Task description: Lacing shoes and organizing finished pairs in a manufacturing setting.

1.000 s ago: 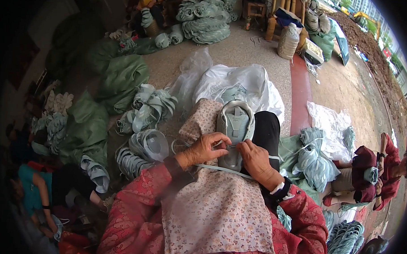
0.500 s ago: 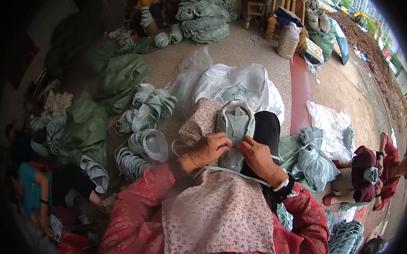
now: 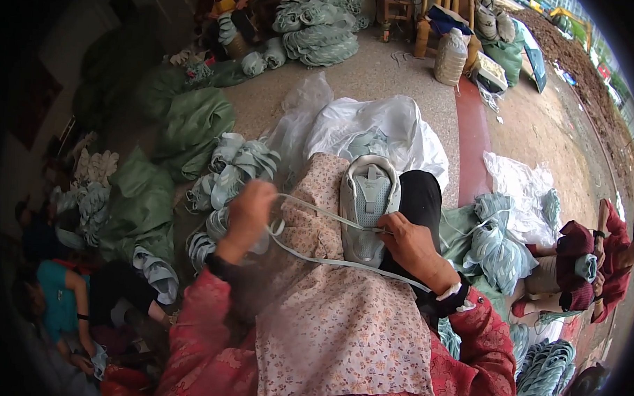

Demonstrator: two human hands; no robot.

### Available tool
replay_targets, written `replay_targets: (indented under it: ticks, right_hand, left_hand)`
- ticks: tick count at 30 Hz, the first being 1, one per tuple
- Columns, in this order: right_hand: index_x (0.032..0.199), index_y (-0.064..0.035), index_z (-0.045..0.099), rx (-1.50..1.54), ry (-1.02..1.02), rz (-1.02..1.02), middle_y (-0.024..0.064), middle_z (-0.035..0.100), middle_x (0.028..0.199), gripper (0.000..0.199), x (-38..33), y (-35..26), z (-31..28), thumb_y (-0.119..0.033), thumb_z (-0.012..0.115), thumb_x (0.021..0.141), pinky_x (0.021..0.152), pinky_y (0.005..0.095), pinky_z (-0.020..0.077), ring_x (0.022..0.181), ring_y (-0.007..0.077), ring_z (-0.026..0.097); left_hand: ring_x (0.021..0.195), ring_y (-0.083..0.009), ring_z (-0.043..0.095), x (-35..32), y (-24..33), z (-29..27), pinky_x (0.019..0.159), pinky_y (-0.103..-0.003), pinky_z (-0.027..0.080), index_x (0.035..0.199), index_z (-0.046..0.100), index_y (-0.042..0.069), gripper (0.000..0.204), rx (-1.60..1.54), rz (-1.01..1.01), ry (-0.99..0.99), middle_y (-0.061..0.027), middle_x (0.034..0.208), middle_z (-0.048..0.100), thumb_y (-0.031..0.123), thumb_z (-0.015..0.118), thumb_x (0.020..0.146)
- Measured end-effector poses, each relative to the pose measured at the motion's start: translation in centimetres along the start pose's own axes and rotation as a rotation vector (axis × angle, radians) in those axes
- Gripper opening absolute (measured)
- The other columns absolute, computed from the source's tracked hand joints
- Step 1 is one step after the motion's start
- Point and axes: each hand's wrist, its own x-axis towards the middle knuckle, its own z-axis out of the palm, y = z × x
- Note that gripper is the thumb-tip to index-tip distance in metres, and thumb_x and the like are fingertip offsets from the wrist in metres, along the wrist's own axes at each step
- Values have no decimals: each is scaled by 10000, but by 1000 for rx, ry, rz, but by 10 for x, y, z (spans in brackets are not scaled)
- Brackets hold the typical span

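A pale grey-green shoe upper [image 3: 369, 193] with a mesh tongue lies on my lap, its opening away from me. My right hand [image 3: 413, 249] is closed at its right side, thumb and fingertips pinching the upper where a light shoelace [image 3: 320, 210] comes across. My left hand [image 3: 250, 216], smeared by motion, is raised to the left of the shoe, closed on that lace and drawing it out. A second length of lace loops below, over my floral apron [image 3: 340, 324], towards my right wrist. The exact grip of the right fingertips is partly hidden.
Stacked shoe uppers [image 3: 241, 164] lie left of my lap, beside green sacks [image 3: 139, 206]. A white plastic bag [image 3: 403, 131] lies ahead. Bundled uppers [image 3: 493, 239] sit at right. Co-workers sit at left [image 3: 62, 301], right [image 3: 583, 270] and far back [image 3: 226, 3].
My left hand has left the shoe and moved up and left, pulling the lace out taut across it. My right hand stays at the shoe's right side.
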Motion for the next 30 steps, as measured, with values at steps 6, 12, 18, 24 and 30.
replay_targets:
  ticks: [6,12,18,24,30]
  right_hand:
    - [772,-19,619,129,-138,172,94,633,677,266,-16,12,-16,-253,706,865,555,358,451,612,264,625]
    - [750,-42,628,864,-411,425,7,590,729,266,-49,4,-70,-250,668,912,556,237,412,641,78,552]
    - [877,-29,638,1777,632,271,134,594,1182,261,-121,49,-83,-245,533,981,997,447,377,1095,240,545]
    - [910,-43,635,1967,921,-188,76,577,1295,239,-176,95,-134,-230,520,1004,1045,459,299,1210,240,491]
    - [1069,-44,552,1882,1132,-190,35,585,1066,132,-285,173,-154,-153,534,997,794,365,357,879,168,510]
  left_hand:
    - [1197,-395,446,-14,-10,-12,1012,-481,377,933,600,71,194,155,47,105,-173,1297,478,158,717,806]
    - [1106,-358,490,12,77,14,977,-460,387,859,621,63,285,-34,249,-24,-139,1153,544,312,746,797]
    - [835,-268,564,14,87,50,903,-405,416,761,615,51,328,-261,312,-450,-95,799,573,332,619,931]
    - [873,-132,549,-7,41,34,783,-300,461,955,557,70,276,-1347,-326,-286,1,865,554,295,429,1053]
    - [969,-175,574,-59,-111,-38,843,-361,479,952,593,134,185,-1998,-640,295,-20,999,617,298,523,1002]
